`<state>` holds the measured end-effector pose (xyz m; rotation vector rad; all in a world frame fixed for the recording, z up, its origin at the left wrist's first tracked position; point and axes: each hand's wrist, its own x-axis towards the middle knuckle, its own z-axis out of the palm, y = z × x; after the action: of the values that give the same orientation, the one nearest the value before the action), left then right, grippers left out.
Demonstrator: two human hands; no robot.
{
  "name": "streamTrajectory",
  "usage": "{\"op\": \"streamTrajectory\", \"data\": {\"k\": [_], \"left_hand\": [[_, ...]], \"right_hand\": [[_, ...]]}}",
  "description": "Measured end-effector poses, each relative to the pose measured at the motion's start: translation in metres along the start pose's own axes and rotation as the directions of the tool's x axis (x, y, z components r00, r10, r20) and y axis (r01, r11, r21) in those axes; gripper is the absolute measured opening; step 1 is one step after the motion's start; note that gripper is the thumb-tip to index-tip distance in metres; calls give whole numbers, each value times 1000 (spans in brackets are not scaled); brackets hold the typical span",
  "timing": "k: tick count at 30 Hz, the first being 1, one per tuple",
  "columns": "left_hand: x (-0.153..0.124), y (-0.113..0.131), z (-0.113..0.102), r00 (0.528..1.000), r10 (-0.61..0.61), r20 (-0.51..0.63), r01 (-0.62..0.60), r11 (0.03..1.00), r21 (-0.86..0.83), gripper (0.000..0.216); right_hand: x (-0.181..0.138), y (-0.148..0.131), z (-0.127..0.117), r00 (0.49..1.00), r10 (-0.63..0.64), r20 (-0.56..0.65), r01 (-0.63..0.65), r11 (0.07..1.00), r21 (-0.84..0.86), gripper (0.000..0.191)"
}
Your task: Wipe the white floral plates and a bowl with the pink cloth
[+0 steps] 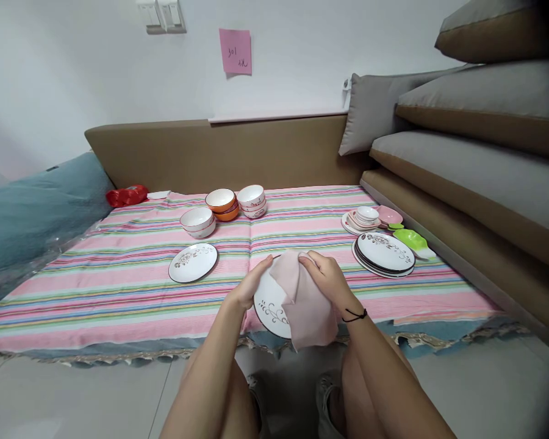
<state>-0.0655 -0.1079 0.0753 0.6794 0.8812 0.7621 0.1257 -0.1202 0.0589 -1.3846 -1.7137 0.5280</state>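
My left hand point(252, 283) grips the left rim of a white plate point(269, 305) with a brown floral pattern and a dark edge. The plate is tilted above the front edge of the striped cloth. Over its right part hangs a pale pink cleaning cloth point(308, 311), hiding much of the surface. My right hand point(324, 277), closed on this cloth, presses it to the plate's far right rim. A similar plate point(193, 263) lies flat to the left, and a stack of such plates point(384, 253) sits to the right.
Stacked white bowls point(197, 221), orange bowls point(222, 203) and more white bowls point(252, 200) stand toward the back. Small dishes point(366, 214), a pink bowl point(388, 214) and a green bowl point(410, 239) are at right, beside piled cushions point(466, 177). A red package point(127, 196) lies far left.
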Motion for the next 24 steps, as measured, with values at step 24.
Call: {"op": "streamTrajectory", "data": {"k": [24], "left_hand": [[15, 0, -4, 690, 607, -394, -526, 794, 304, 29]], "right_hand": [[15, 3, 28, 930, 307, -201, -106, 749, 654, 39]]}}
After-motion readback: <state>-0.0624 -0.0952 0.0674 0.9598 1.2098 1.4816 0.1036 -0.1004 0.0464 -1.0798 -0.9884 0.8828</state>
